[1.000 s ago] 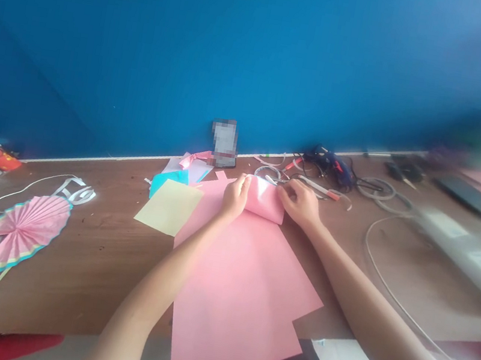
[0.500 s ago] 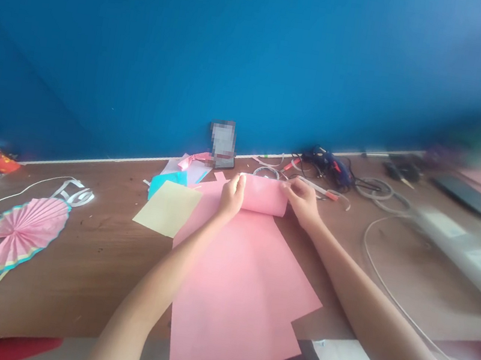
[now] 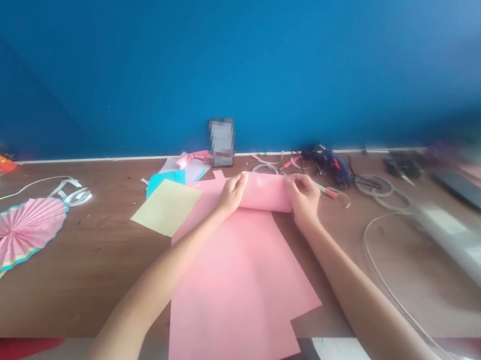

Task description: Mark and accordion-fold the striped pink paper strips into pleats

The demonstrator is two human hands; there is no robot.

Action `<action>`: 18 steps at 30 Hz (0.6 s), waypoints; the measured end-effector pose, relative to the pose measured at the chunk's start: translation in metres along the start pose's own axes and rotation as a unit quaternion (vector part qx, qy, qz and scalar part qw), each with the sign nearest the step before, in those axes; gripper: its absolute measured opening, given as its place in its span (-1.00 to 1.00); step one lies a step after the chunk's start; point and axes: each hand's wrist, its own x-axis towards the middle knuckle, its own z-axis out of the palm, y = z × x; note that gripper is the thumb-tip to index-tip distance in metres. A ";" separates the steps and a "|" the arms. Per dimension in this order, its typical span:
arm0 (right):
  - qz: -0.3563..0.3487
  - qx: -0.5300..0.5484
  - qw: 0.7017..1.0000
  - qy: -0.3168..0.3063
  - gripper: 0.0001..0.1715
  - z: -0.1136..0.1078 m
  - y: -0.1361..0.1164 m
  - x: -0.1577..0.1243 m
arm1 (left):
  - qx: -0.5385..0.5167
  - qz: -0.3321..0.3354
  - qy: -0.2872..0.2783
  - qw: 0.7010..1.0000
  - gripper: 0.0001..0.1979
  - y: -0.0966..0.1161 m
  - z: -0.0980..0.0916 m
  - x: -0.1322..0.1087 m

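Note:
A large pink paper sheet point(image 3: 236, 289) lies on the brown table point(image 3: 87, 253), reaching past its near edge. Its far end is folded back toward me into a flap point(image 3: 266, 193). My left hand point(image 3: 231, 194) pinches the flap's left end, fingers closed on the paper. At the flap's right end my right hand point(image 3: 305, 199) grips the paper the same way. A second pink sheet lies under the first.
A yellow sheet point(image 3: 167, 208) and turquoise paper point(image 3: 165, 180) lie left of the hands. A pleated pink paper fan point(image 3: 20, 230) with strips sits far left. Cables point(image 3: 380, 187), a glue gun point(image 3: 328, 160) and pens crowd the back right by the blue wall.
The folded flap has widened to the right and flattened. My right hand has slid right along it; my left hand has stayed at the left end.

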 end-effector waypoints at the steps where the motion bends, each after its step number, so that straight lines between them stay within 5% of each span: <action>1: -0.001 -0.002 1.000 0.002 -0.87 0.000 0.001 0.000 | -0.001 -0.001 0.004 1.000 -0.51 0.000 0.000 0.000; 18: 0.086 -0.016 0.996 0.001 -0.78 0.005 0.000 -0.003 | 0.014 0.000 0.043 0.999 -0.48 0.004 0.001 -0.001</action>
